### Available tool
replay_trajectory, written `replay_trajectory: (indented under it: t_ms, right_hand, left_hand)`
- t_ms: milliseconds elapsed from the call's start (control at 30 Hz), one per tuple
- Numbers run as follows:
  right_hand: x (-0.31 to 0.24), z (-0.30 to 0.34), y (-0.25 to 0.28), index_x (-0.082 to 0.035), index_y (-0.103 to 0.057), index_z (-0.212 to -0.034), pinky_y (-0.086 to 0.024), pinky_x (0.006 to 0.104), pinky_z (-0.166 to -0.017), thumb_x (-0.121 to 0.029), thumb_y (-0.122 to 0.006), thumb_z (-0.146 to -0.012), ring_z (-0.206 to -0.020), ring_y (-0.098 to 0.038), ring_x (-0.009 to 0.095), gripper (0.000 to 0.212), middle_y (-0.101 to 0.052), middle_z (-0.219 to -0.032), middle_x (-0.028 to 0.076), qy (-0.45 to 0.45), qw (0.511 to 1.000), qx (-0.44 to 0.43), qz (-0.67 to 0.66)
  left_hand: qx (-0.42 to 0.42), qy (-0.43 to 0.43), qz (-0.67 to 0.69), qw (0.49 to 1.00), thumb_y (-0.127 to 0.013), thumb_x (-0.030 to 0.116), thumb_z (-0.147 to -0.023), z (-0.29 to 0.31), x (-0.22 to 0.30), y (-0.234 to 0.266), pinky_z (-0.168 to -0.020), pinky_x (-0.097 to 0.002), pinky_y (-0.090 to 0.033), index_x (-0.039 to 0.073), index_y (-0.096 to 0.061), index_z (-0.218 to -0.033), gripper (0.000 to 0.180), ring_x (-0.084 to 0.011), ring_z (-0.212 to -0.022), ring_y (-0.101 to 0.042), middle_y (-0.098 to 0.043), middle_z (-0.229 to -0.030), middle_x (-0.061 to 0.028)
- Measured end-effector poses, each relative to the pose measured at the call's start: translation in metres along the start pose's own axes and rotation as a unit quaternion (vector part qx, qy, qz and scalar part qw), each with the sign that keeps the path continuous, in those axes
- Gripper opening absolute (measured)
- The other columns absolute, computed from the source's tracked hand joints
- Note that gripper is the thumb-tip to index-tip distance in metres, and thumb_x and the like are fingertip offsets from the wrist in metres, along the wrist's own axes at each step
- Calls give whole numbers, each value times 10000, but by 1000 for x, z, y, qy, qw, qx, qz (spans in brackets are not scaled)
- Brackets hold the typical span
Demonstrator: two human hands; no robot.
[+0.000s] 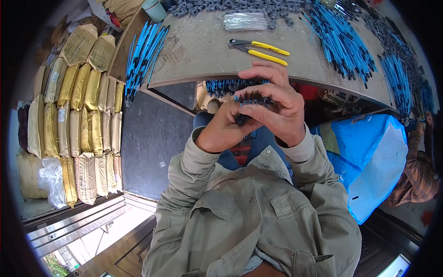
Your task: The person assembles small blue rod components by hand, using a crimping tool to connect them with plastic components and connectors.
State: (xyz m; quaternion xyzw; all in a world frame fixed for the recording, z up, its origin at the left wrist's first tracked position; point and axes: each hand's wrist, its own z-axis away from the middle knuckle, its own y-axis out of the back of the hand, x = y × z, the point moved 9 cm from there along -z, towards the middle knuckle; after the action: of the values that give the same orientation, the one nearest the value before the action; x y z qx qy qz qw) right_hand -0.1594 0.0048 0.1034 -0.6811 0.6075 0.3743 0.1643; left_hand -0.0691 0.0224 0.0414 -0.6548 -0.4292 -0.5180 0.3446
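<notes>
My left hand [224, 127] and my right hand [279, 106] meet in front of my chest, just below the table edge. Both close around a bundle of thin blue sticks with dark tips [253, 98]. The tips show between the right thumb and its curved fingers, while the left hand wraps the bundle lower down. Most of the bundle is hidden by my hands; a little blue shows beneath them. On the table beyond lie cutting pliers with yellow handles [270, 45], their dark jaws pointing left.
Similar blue sticks lie in piles at the table's left corner [145, 53] and on the right [344, 44]. Dark grey small parts [207, 7] and a stack of thin shiny strips [244, 21] lie at the back. Wrapped packs [74, 120] stand left; a blue sheet bag [364, 147] and another person's plaid sleeve [417, 177] are right.
</notes>
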Motion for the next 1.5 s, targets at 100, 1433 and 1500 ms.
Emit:
replay_trajectory:
  t_ms: [100, 1433, 1500]
  right_hand:
    - [0, -1, -5, -29, -675, -796, -321, 375, -952, -59, -714, -676, -1108, -453, 258, 129, -590, -1086, 112, 1, 998, -65, -5]
    - [69, -59, 83, 9, -629, -986, -389, 317, -924, -152, -544, -867, -1095, -507, 213, 217, -613, -1071, 119, -121, 991, -30, -45]
    - [111, -83, 160, 12, -629, -983, -410, 282, -892, -191, -535, -883, -998, -555, 159, 244, -629, -1022, 101, -132, 989, 23, 65]
  left_hand:
    - [-10, -22, -2, 1000, -626, 66, -837, -3, 5, -7, -697, -226, -435, -7, -599, -968, 153, -60, -786, -525, -612, -841, -4]
    - [97, 54, 139, 984, -557, 80, -862, 2, 13, 28, -780, -367, -515, -63, -615, -989, 200, -263, -861, -638, -638, -949, -186]
    - [72, 33, 117, 990, -537, 111, -881, 5, 26, 35, -790, -374, -514, -62, -604, -984, 212, -268, -871, -634, -629, -970, -208]
